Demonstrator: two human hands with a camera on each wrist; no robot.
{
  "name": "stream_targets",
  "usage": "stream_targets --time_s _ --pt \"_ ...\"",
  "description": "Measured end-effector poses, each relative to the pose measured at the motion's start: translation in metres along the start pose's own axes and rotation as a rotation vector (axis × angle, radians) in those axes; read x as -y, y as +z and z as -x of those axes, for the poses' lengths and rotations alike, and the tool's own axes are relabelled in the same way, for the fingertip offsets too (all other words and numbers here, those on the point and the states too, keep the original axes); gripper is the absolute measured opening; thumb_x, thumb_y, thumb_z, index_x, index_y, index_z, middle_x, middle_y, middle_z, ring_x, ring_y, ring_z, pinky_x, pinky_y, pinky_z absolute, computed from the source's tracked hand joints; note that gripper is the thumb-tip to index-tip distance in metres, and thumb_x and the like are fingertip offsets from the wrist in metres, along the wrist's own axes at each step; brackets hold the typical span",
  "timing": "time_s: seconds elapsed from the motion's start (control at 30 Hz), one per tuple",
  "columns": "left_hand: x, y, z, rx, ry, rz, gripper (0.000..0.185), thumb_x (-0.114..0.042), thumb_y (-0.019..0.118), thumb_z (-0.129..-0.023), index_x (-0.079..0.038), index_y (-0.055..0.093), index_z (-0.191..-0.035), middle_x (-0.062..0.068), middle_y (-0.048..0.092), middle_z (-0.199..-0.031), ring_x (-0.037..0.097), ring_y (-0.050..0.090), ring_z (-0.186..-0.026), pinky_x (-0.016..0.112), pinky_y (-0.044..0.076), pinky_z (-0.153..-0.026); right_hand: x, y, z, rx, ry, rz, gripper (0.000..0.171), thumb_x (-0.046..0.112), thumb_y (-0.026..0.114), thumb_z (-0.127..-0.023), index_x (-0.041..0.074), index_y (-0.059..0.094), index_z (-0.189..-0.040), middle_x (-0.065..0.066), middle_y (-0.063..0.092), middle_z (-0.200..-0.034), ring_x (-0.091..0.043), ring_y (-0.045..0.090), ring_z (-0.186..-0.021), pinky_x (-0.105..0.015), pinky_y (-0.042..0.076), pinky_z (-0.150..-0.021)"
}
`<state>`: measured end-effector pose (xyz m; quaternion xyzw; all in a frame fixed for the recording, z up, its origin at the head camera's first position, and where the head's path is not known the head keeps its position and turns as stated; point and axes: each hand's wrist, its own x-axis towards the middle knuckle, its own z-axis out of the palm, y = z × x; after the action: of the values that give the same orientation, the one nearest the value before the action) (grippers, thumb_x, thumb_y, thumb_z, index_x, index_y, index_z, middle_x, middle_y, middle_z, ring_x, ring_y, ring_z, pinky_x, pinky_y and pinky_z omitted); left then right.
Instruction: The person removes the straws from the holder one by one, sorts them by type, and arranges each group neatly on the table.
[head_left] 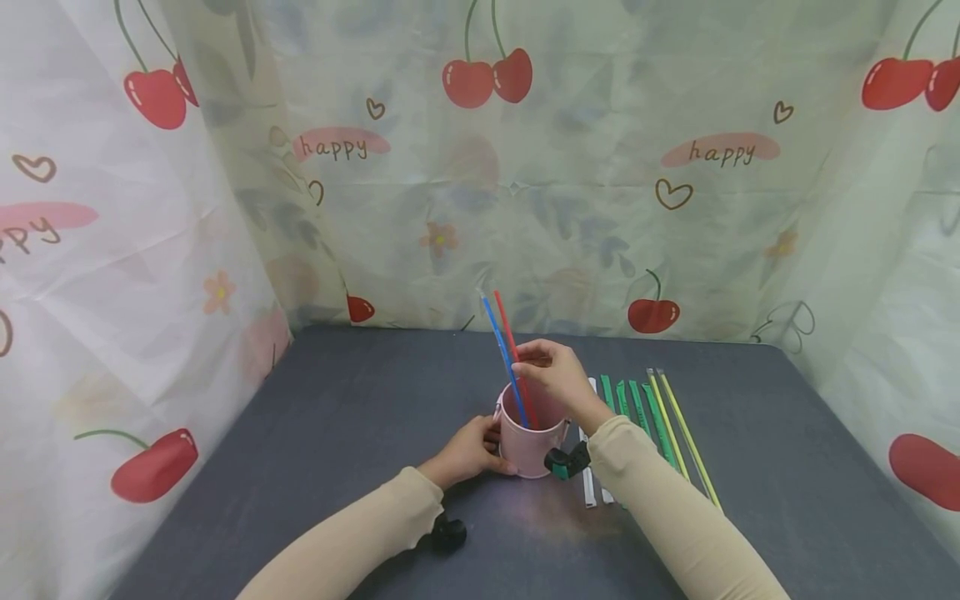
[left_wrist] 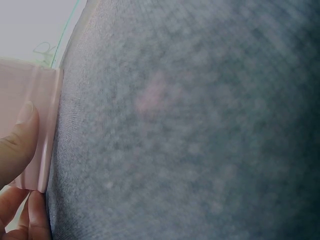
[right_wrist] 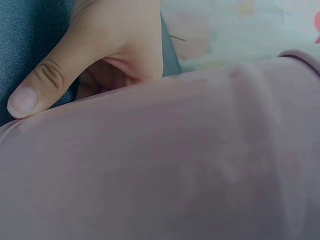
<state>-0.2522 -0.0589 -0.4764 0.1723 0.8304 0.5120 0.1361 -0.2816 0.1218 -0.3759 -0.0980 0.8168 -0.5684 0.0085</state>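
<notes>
A small pink bucket [head_left: 531,446] stands upright on the table. My left hand [head_left: 474,450] grips its lower left side; in the left wrist view the thumb [left_wrist: 22,137] lies against the pink wall, with fingers by the edge. Inside the bucket lean a blue straw [head_left: 501,337] and a red straw [head_left: 503,313], their upper ends well above the rim. My right hand [head_left: 558,379] is over the bucket mouth, thumb and forefinger pinching the red straw; the blue one passes right by the thumb tip. The bucket wall [right_wrist: 150,165] fills much of the right wrist view.
To the right of the bucket lie several green wrapped straws [head_left: 638,407], white straws [head_left: 588,490] and two yellow straws [head_left: 691,433], partly hidden by the right forearm. A printed cloth [head_left: 570,208] hangs along the dark table's [head_left: 375,383] back and sides.
</notes>
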Motion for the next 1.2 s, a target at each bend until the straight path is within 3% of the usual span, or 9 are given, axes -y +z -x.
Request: stream_targets --time_s 0.33,0.57,0.97,1.2 --pt "0.002 0.001 -0.002 0.001 -0.020 -0.008 0.067 -0.008 0.086 -0.071 0.000 0.054 -0.130 0.012 0.055 -0.118 0.028 0.060 -0.109 0.042 0.052 -0.093 -0.003 -0.002 -0.001 -0.018 -0.017 -0.044 0.032 0.013 0.070 -0.089 0.002 0.064 -0.119 -0.016 0.067 -0.113 -0.017 0.066 -0.097 -0.028 0.053 -0.082" --pt "0.002 0.001 -0.002 -0.010 -0.009 -0.011 0.067 -0.006 0.086 -0.070 0.002 0.054 -0.128 0.014 0.054 -0.118 0.030 0.061 -0.109 0.042 0.052 -0.093 -0.002 -0.003 -0.002 -0.030 -0.031 -0.124 0.033 0.008 0.070 -0.088 -0.003 0.062 -0.118 -0.004 0.068 -0.098 -0.005 0.064 -0.085 -0.022 0.052 -0.077" --pt "0.002 0.003 -0.001 -0.021 0.011 -0.014 0.067 -0.004 0.087 -0.068 0.003 0.055 -0.127 0.015 0.054 -0.116 0.031 0.061 -0.108 0.042 0.052 -0.094 -0.002 -0.007 0.001 -0.065 -0.051 -0.204 0.036 0.008 0.069 -0.089 -0.004 0.059 -0.122 0.000 0.064 -0.097 -0.004 0.062 -0.089 -0.023 0.052 -0.081" --pt "0.003 0.003 -0.002 -0.028 0.025 -0.014 0.066 -0.002 0.086 -0.068 0.005 0.055 -0.125 0.015 0.054 -0.115 0.031 0.062 -0.107 0.041 0.052 -0.093 0.003 -0.010 0.002 -0.095 -0.056 -0.335 0.036 0.002 0.067 -0.088 -0.006 0.055 -0.122 0.007 0.061 -0.090 -0.004 0.063 -0.084 -0.023 0.055 -0.078"
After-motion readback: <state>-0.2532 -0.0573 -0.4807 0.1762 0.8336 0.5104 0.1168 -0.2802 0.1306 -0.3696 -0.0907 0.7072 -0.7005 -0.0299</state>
